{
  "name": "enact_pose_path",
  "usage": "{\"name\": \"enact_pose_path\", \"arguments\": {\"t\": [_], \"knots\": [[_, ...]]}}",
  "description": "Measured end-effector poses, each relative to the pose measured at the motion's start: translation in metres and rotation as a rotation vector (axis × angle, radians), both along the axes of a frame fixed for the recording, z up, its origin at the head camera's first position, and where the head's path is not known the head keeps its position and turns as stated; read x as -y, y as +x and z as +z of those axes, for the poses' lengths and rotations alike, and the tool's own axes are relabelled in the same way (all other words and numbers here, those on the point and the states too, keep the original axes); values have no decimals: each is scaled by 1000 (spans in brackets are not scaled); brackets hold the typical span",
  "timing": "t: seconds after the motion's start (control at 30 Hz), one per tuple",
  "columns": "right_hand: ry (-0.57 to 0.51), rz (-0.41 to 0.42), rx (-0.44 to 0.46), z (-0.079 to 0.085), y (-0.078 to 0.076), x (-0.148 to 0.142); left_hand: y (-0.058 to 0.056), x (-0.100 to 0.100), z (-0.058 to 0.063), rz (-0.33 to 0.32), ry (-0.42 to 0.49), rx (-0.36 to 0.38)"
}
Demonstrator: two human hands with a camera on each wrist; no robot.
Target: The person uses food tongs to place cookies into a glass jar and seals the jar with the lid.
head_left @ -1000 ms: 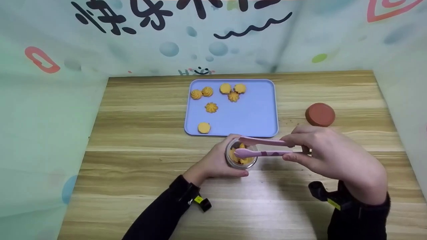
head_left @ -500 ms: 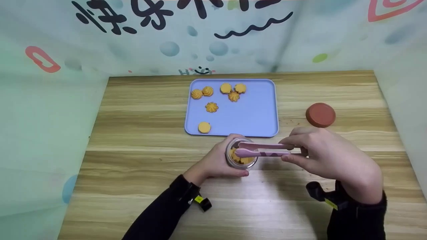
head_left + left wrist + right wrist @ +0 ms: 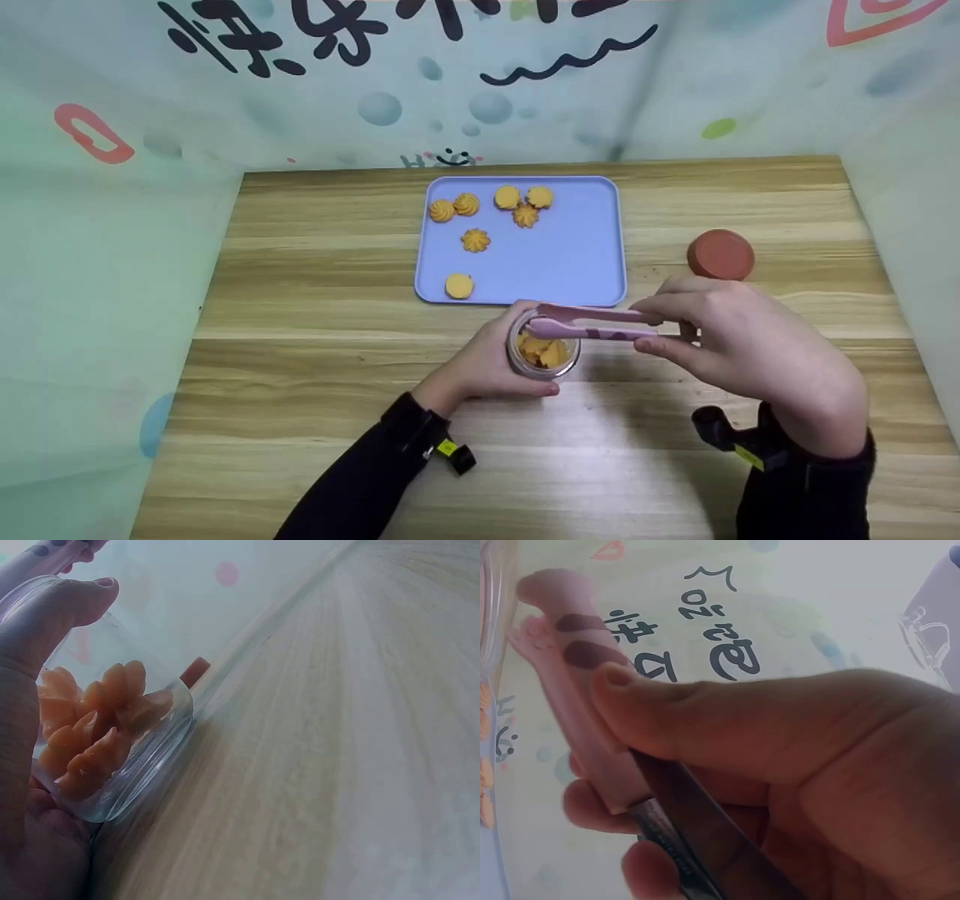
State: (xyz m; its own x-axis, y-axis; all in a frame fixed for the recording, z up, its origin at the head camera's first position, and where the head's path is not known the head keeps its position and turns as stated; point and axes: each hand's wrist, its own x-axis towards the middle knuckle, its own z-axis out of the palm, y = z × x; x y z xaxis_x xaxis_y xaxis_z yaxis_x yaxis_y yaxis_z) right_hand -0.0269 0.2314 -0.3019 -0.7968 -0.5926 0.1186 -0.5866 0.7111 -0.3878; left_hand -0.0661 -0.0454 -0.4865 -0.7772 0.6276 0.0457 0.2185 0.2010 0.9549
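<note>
My left hand (image 3: pixel 499 360) grips a clear glass jar (image 3: pixel 142 772), fingers and thumb curled round its side. Several golden cookies (image 3: pixel 97 724) lie inside, seen through the wall in the left wrist view. My right hand (image 3: pixel 739 337) holds pink tongs (image 3: pixel 600 332) between thumb and fingers. The tips of the tongs lie over the jar's mouth, parted, with no cookie showing between them. In the right wrist view the tongs' pink arms (image 3: pixel 577 652) have brown spots, and a dark metal strip runs back under the palm.
Behind the jar lies a blue tray (image 3: pixel 570 255) with several cookies (image 3: pixel 475 240) spread over its left and back parts. A round red-brown lid (image 3: pixel 720 255) rests on the wooden table (image 3: pixel 315 300), just beyond my right hand. A printed curtain (image 3: pixel 300 127) borders the table's back edge.
The tongs dipped toward the jar's front, drew closer together, then rose back toward its far rim and parted again. The left hand and jar stayed in place.
</note>
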Motion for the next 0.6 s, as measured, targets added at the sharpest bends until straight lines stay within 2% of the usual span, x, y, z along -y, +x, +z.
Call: {"name": "enact_pose_path", "arguments": {"t": [0.13,0.3,0.47,0.6], "knots": [[-30,19,-56,-1,-3,-1,3,0,13,0,-10,11],[-53,22,-128,-6,-9,-2,7,1,29,-13,19,1],[-57,-31,-143,-10,-17,-2,8,2,34,-8,2,-5],[-71,-83,-153,-17,-28,-1,7,1,32,-17,31,-5]]}}
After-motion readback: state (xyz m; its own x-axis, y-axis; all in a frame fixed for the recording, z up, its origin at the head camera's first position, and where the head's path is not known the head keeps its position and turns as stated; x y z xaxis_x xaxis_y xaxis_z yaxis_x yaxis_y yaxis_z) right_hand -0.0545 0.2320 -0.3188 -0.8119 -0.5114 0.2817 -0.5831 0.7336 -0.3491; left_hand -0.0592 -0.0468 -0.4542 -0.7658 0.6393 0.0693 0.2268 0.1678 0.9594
